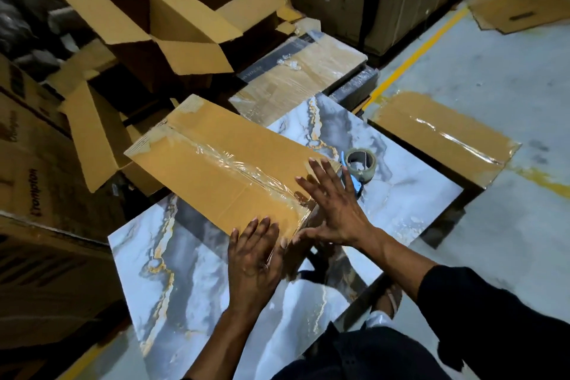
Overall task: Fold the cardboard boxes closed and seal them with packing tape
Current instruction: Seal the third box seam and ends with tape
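Note:
A closed brown cardboard box [216, 163] lies on a marble-patterned slab [191, 271], with clear tape running along its top seam. My left hand [254, 259] lies flat with straight fingers on the box's near end. My right hand [331, 203] presses the taped near corner, fingers spread. A roll of clear packing tape on a blue dispenser [359, 166] sits on the slab just right of the box.
A second taped box [441, 139] stands on the floor at the right. Open cartons [172, 28] are piled at the back left, a wrapped package [296, 80] behind the slab. Printed cartons [30, 163] stand at the left, and a yellow floor line [422, 46] runs right.

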`<state>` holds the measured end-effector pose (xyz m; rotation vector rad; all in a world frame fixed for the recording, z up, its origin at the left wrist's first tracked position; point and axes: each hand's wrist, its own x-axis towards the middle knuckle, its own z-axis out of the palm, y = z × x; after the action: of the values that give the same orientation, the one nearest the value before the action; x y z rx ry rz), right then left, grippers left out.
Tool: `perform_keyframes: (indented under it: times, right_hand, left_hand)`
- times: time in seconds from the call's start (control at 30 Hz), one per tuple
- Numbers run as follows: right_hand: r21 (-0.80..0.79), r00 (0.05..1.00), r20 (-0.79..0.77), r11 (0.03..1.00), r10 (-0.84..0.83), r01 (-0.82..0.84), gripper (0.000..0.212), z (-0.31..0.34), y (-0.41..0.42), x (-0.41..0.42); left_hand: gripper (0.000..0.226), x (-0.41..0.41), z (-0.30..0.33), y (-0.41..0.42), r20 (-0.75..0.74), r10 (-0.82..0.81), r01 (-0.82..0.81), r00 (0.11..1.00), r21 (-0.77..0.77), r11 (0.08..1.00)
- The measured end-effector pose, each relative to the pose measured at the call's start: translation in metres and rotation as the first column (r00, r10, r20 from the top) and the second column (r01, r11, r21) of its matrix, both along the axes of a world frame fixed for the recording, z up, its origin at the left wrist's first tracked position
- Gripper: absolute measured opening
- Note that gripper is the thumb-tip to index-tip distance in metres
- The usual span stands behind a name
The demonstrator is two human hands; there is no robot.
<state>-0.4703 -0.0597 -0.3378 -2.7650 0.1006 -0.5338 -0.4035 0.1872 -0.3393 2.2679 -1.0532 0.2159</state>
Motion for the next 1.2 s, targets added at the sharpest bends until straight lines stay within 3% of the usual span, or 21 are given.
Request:
perform_keyframes:
  times: [0.1,0.2,0.27,0.33,0.43,0.5,0.6,0.7,0.77,0.83,0.93,1.03,1.2]
  right_hand:
    - [0.128,0.998,-0.067,0.992,-0.001,0.01,0.099,0.014,-0.015,0.015]
    - [0.106,0.976,-0.15,0.979,-0.157,0.174,0.085,0.019,-0.027,0.029]
    - [0.118,0.931,-0.265,0.95,-0.251,0.289,0.087,0.017,-0.034,0.041]
    - [0.164,0.893,-0.365,0.925,-0.265,0.342,0.09,0.02,-0.035,0.049]
    - [0.156,0.897,-0.344,0.926,-0.276,0.345,0.063,0.033,-0.024,0.046]
    - [0.1,0.888,-0.352,0.932,-0.294,0.348,0.057,0.043,-0.006,0.034]
    - [0.034,0.874,-0.403,0.95,-0.271,0.31,0.058,0.047,0.037,0.006]
    - [0.031,0.858,-0.498,0.986,-0.126,0.163,0.04,0.053,0.074,-0.012]
    - [0.117,0.838,-0.545,0.992,0.021,0.051,0.035,0.063,0.087,-0.007]
    - [0.157,0.87,-0.486,0.988,0.081,-0.004,0.032,0.072,0.097,0.012]
    - [0.215,0.945,-0.325,0.976,0.04,0.033,0.035,0.072,0.093,0.061]
    - [0.113,0.916,-0.39,0.992,0.095,-0.055,0.053,0.062,0.07,0.11]
    - [-0.069,0.881,-0.461,0.986,0.105,-0.154,0.076,0.049,0.05,0.124]
  left_hand:
    - [0.045,-0.002,0.003,-0.014,0.098,-0.038,0.03,0.994,0.083,0.996]
    - [0.049,-0.003,-0.009,-0.015,0.192,-0.14,0.09,0.971,0.244,0.966]
    - [0.049,-0.002,-0.015,-0.009,0.218,-0.172,0.117,0.961,0.244,0.963]
    - [0.049,0.001,-0.013,-0.005,0.2,-0.157,0.117,0.967,0.199,0.973]
    - [0.04,0.013,-0.009,0.009,0.095,-0.122,0.116,0.988,0.06,0.991]
    - [0.032,0.022,-0.005,0.029,-0.012,-0.087,0.086,0.996,-0.06,0.994]
    - [0.03,0.033,0.015,0.067,-0.155,0.122,-0.147,0.98,-0.163,0.976]
    - [0.055,0.053,0.047,0.097,-0.23,0.372,-0.367,0.899,0.064,0.928]
    - [0.052,0.067,0.061,0.109,-0.171,0.471,-0.437,0.865,0.203,0.876]
    - [0.045,0.068,0.071,0.106,-0.187,0.522,-0.474,0.832,0.248,0.845]
    - [0.053,0.052,0.075,0.073,-0.215,0.513,-0.46,0.831,0.255,0.851]
    - [0.078,0.034,0.063,0.02,-0.145,0.493,-0.412,0.858,0.379,0.829]
    - [0.084,0.016,0.042,-0.039,-0.159,0.46,-0.28,0.873,0.608,0.743]
